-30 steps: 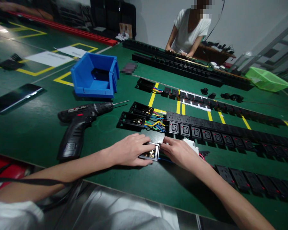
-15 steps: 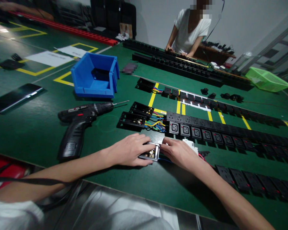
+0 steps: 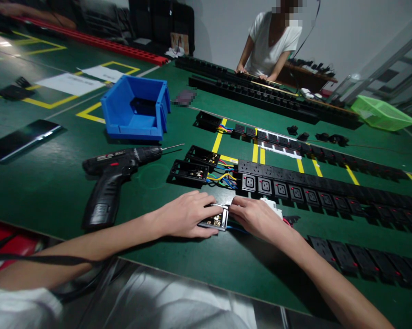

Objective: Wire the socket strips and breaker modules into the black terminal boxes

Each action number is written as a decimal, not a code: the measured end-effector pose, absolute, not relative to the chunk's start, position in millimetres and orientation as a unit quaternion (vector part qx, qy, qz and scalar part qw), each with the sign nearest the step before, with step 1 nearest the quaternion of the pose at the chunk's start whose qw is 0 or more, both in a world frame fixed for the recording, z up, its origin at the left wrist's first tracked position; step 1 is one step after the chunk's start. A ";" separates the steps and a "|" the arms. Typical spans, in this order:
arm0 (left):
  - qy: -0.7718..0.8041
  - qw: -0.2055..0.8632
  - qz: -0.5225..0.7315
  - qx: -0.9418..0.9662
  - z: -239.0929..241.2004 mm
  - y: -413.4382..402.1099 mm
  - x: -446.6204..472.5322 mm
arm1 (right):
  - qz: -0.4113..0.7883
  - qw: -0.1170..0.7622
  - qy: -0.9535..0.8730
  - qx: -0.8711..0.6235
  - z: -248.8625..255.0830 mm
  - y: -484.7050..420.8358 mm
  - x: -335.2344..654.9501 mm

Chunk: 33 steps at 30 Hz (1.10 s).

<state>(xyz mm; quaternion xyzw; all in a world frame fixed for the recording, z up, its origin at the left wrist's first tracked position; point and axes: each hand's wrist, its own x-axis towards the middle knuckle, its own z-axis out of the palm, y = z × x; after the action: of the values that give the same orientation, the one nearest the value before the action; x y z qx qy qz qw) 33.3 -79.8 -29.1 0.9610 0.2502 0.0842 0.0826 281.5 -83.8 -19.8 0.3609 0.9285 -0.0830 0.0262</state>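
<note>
My left hand (image 3: 188, 214) grips a black terminal box (image 3: 216, 221) with brass screw terminals, which lies on the green table near its front edge. At the right end of that box, the bent fingers of my right hand (image 3: 248, 214) are pinched together; wires run beneath them, and what the fingertips hold is hidden. A blue wire (image 3: 238, 229) leads right from the box under my right hand. Behind that hand sits a white block (image 3: 273, 208) with red wires (image 3: 287, 222) beside it. A row of black sockets (image 3: 345, 257) continues to the right.
Left of my hands lies a cordless drill (image 3: 106, 187), its bit pointing right. A blue bin (image 3: 133, 130) stands behind it. Wired socket rows (image 3: 295, 194) stretch along the right side. A phone-like dark slab (image 3: 24, 139) lies far left. Across the table a person (image 3: 272, 45) works.
</note>
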 end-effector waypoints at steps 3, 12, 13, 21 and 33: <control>0.248 0.074 0.085 0.962 -29.3 -80.0 33.2 | -0.069 0.036 0.932 0.355 -19.1 -83.7 281.3; 0.238 0.074 0.108 0.962 -29.4 -79.6 32.2 | -0.064 0.034 0.931 0.357 -21.8 -84.2 280.7; 0.238 0.075 0.111 0.962 -29.6 -79.4 32.1 | -0.065 0.034 0.930 0.359 -22.2 -84.2 280.8; 0.243 0.078 0.088 0.963 -29.6 -78.9 31.1 | -0.076 0.038 0.925 0.370 -19.9 -84.3 281.1; 0.224 0.044 0.106 0.968 -32.3 -79.7 30.5 | -0.020 -0.138 0.920 0.365 25.7 -78.0 253.1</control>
<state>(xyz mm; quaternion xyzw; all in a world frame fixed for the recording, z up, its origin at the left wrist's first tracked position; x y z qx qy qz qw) 30.5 -79.7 -32.3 0.9678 0.2240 0.1058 0.0443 253.1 -78.0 25.7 0.3655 0.9203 -0.0203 -0.1381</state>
